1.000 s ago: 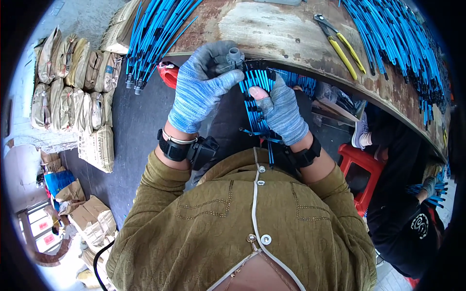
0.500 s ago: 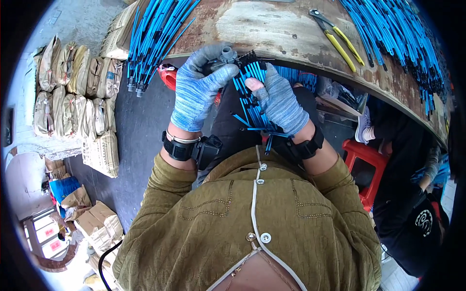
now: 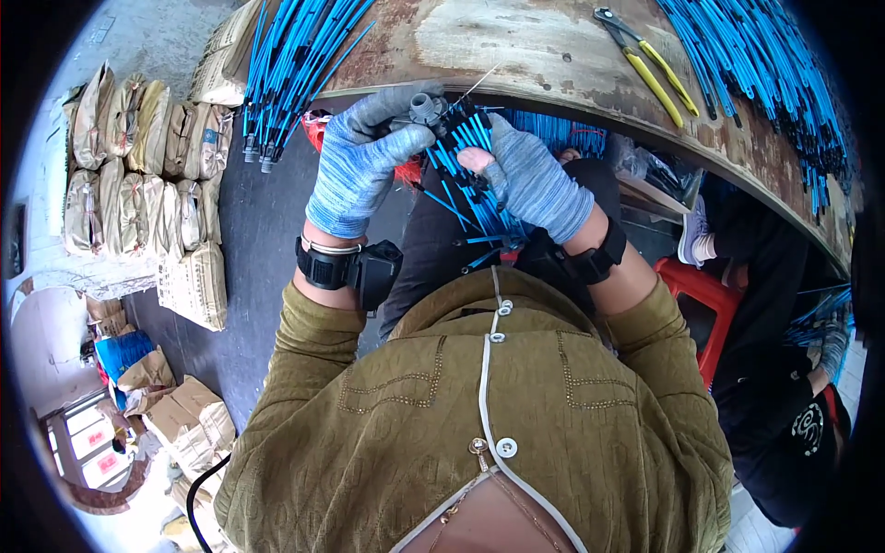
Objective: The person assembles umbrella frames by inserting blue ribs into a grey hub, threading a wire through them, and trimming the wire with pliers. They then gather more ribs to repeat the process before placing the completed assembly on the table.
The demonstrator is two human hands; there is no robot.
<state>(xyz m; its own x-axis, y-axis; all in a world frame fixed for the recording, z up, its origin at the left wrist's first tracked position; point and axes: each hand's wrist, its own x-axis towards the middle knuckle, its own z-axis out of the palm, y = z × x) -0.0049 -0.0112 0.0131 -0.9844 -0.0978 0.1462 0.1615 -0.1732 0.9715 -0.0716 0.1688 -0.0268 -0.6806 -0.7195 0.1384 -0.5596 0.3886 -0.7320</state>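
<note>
My gloved left hand (image 3: 361, 170) is closed round a grey plastic fitting (image 3: 423, 108) with a round opening facing up. My gloved right hand (image 3: 539, 180) grips a bundle of thin blue tubes (image 3: 475, 203) with black ends. One bare thumb tip pokes from the right glove and presses on the tubes. Fitting and upper tube ends meet between the hands, over my lap; whether they are joined is hard to see. A thin pale strand (image 3: 477, 83) sticks up beside the tube tops toward the table edge.
On the worn wooden table (image 3: 498, 46) lie yellow-handled pliers (image 3: 650, 74) and a big pile of blue tubes (image 3: 756, 78). Another tube bundle (image 3: 290, 69) overhangs at left. Paper-wrapped packages (image 3: 147, 170) are stacked left. A red stool (image 3: 705, 295) and a co-worker's sleeve (image 3: 765, 396) are at right.
Both hands have shifted slightly left with the fitting and tube bundle. The thin strand now stands out above the tubes. The co-worker's hand at right has moved a little lower.
</note>
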